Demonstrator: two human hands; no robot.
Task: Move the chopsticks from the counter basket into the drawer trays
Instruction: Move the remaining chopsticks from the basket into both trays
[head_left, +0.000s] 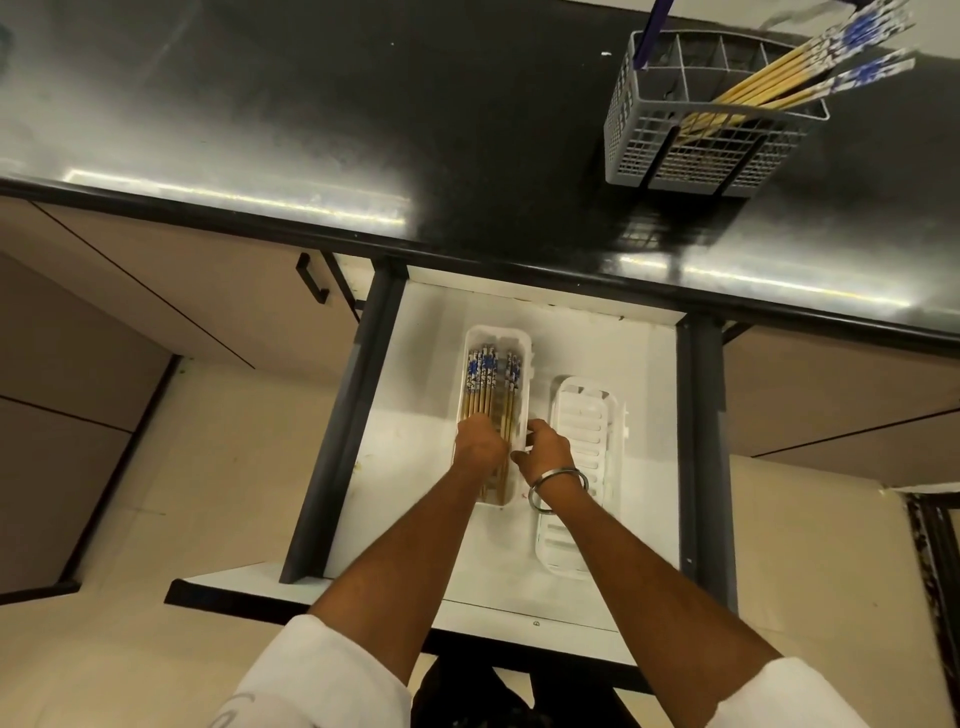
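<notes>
Dark and glossy, the surface (363, 104) fills the top of the frame, with a grey basket (701, 135) at upper right holding a bundle of chopsticks (769, 83) leaning right. Below it at center, an open white drawer (415, 467) holds two white trays. More chopsticks (488, 384) lie in the left tray (519, 374); the left hand (480, 447) curls down onto their near ends, while the right hand (545, 449), wearing a metal bangle (558, 491), pinches that tray's right rim. Just beside lies the slotted right tray (587, 421).
</notes>
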